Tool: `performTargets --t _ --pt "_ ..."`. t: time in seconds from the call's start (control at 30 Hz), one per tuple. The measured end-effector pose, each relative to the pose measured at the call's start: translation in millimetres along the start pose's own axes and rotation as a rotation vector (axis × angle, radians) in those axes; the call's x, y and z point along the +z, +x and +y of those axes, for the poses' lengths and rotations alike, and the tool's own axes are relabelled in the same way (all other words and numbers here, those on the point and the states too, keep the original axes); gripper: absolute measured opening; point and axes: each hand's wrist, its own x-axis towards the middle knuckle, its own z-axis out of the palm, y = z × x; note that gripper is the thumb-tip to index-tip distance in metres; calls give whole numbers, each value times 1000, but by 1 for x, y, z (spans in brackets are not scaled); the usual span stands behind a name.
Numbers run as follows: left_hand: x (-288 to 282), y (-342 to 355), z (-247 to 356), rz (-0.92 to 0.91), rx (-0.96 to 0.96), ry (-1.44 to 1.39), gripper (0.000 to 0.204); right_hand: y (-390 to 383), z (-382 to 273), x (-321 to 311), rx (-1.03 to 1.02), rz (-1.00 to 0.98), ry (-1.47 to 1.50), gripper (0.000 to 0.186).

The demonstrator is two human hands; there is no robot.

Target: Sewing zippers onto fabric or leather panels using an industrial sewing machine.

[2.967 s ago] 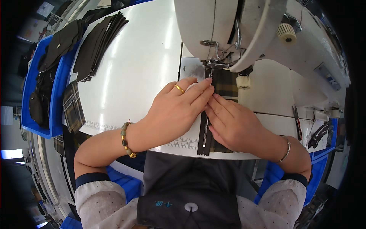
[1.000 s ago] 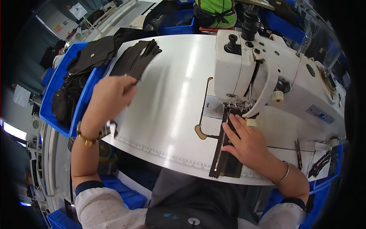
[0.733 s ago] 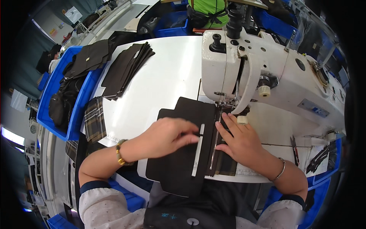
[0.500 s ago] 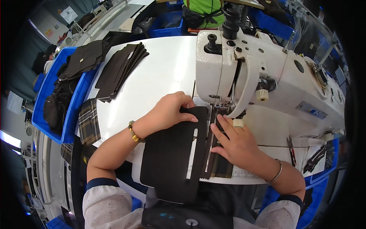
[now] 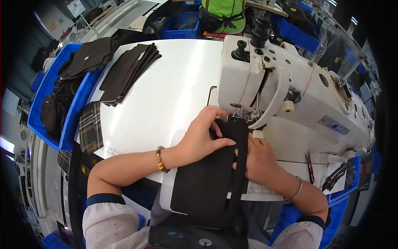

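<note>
A dark fabric panel [image 5: 203,182] with a long narrow slot lies at the front edge of the sewing table, its lower end hanging toward my lap. My left hand [image 5: 205,135] pinches the panel's upper part, thumb on top, close to the presser foot [image 5: 237,115]. At the panel's right edge is my right hand [image 5: 261,159], closed, with its thumb under the cloth. Fingertips show through the slot. The zipper strip is now hidden beneath the panel. The white sewing machine [image 5: 265,79] stands just beyond both hands.
A stack of dark fabric pieces [image 5: 128,74] lies at the table's far left, near plaid cloth [image 5: 90,126]. Beside them is a blue bin [image 5: 76,120] of dark items. Red-handled snips [image 5: 309,166] lie at right. A person in green [image 5: 224,14] sits beyond the table.
My left hand has moved right with the panel, laying it over the zipper strip. My right hand has gone from lying spread on the strip to closing at the panel's edge.
</note>
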Motion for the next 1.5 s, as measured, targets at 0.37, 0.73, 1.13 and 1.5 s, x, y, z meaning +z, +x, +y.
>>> performTargets --t 0.37,0.73,1.13,1.5 --pt "-7 -20 1 -306 359 673 53 -3 -1 4 9 25 -70 40" --pt "-7 -18 -1 -252 326 690 42 -2 -1 1 37 -33 -37 47" --pt "-19 -3 -19 -195 413 683 41 0 -4 2 71 -6 -37 60" --pt "-41 35 -24 -259 319 762 35 5 -7 -2 82 -40 -15 69"
